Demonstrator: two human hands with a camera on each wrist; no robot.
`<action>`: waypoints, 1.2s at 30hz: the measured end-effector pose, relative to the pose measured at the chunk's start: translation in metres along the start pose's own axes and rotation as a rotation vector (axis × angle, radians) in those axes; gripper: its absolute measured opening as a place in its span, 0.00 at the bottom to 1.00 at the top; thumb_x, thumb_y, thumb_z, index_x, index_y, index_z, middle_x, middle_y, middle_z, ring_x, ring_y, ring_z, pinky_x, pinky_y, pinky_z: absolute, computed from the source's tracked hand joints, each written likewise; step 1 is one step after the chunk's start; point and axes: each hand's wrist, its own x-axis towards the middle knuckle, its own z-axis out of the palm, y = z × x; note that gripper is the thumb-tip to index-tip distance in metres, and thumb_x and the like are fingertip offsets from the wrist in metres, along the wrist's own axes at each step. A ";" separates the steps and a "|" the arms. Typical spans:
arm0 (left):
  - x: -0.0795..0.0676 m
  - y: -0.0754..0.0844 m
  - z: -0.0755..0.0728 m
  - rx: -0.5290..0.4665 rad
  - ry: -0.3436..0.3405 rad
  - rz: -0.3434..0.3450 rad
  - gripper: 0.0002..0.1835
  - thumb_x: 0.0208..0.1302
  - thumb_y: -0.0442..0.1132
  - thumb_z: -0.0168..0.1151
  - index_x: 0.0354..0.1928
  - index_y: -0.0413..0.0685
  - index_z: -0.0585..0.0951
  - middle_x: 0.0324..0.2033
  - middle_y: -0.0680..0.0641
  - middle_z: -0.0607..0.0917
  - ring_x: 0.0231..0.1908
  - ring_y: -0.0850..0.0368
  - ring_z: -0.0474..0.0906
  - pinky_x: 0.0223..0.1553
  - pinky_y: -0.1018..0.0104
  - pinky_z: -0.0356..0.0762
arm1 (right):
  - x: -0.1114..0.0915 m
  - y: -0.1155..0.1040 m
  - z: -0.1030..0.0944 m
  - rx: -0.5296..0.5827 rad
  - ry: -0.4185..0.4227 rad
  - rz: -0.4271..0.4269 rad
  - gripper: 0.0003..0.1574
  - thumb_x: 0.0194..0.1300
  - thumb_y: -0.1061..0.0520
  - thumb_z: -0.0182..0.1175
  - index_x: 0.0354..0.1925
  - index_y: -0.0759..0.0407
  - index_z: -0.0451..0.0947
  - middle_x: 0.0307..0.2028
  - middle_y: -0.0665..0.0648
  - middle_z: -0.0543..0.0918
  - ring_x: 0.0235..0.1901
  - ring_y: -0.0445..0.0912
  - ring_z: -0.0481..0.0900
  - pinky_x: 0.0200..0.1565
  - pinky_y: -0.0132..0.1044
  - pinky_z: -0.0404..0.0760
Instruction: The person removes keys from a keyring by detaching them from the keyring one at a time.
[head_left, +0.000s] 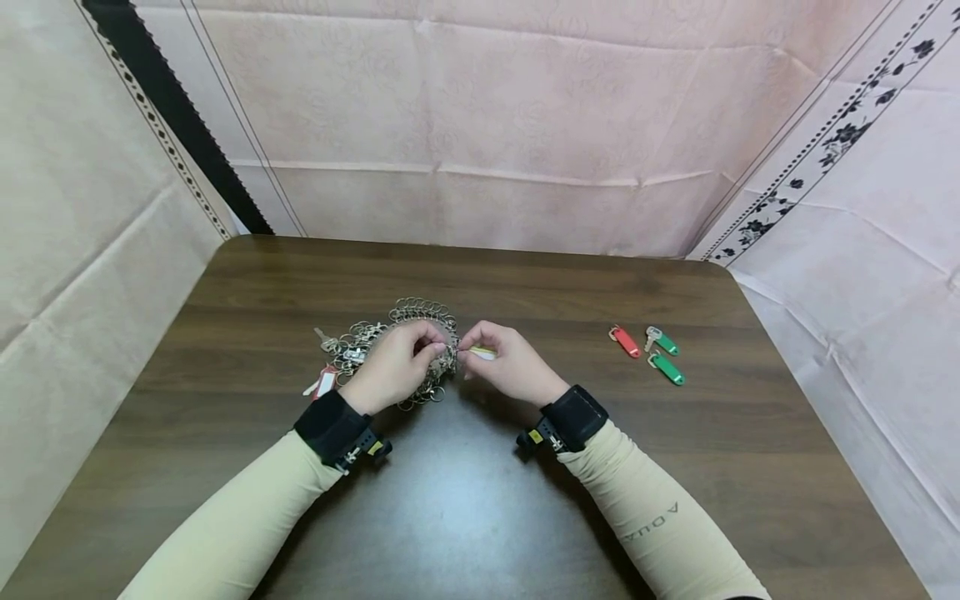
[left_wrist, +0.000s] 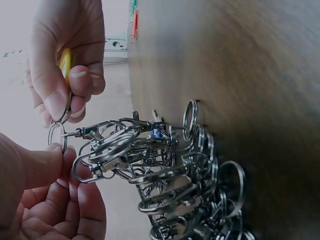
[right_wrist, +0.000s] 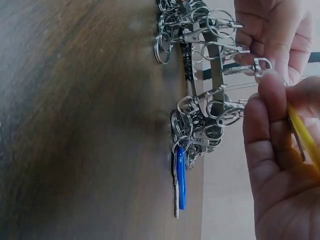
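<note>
- Near the middle of the surface (head_left: pixel 465 500), a cluster of metal rings and clasps (head_left: pixel 423 308) sits at nine o'clock from the right hand (head_left: pixel 513 367); the left hand (head_left: pixel 393 367) covers part of it.
- The left thumb and fingers pinch a small ring (left_wrist: pixel 49 136) at a clasp's end; the thumb hides its lower edge.
- The right fingers pinch a yellow tag (left_wrist: pixel 65 62) just beside that ring, masking much of it; whether the two are linked is hard to tell.
- At the cluster's eight o'clock, a red-edged tag (head_left: pixel 326 382) has a label too small to read.
- A blue tag (right_wrist: pixel 181 182) shows only edge-on in the right wrist view.
- Toward three o'clock from the right hand, well apart, lie a red tag (head_left: pixel 626 342) and two green tags (head_left: pixel 667 370).
</note>
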 end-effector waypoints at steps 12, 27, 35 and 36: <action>-0.005 0.004 -0.002 0.021 0.008 0.037 0.03 0.65 0.35 0.60 0.36 0.44 0.81 0.33 0.48 0.83 0.31 0.58 0.74 0.35 0.58 0.76 | 0.007 0.013 0.002 -0.035 0.073 0.004 0.03 0.64 0.60 0.59 0.37 0.58 0.78 0.25 0.58 0.84 0.26 0.49 0.82 0.24 0.31 0.74; -0.008 0.007 0.000 0.016 -0.077 0.014 0.03 0.60 0.34 0.62 0.34 0.42 0.80 0.27 0.48 0.82 0.29 0.59 0.74 0.32 0.62 0.76 | 0.008 0.017 0.005 -0.104 0.151 -0.023 0.04 0.64 0.56 0.60 0.38 0.54 0.78 0.26 0.58 0.84 0.24 0.41 0.78 0.28 0.32 0.77; -0.010 0.004 0.001 0.014 -0.080 -0.005 0.03 0.62 0.35 0.62 0.33 0.43 0.79 0.27 0.47 0.81 0.28 0.58 0.73 0.31 0.62 0.74 | 0.008 0.018 0.006 -0.109 0.157 -0.022 0.04 0.64 0.55 0.60 0.38 0.52 0.78 0.30 0.52 0.82 0.24 0.40 0.75 0.27 0.32 0.76; -0.010 0.004 0.001 0.018 -0.074 -0.008 0.03 0.61 0.35 0.62 0.33 0.43 0.79 0.27 0.47 0.81 0.28 0.58 0.73 0.31 0.62 0.74 | 0.008 0.018 0.006 -0.113 0.159 -0.022 0.04 0.64 0.54 0.60 0.38 0.52 0.78 0.31 0.52 0.82 0.24 0.40 0.75 0.28 0.33 0.76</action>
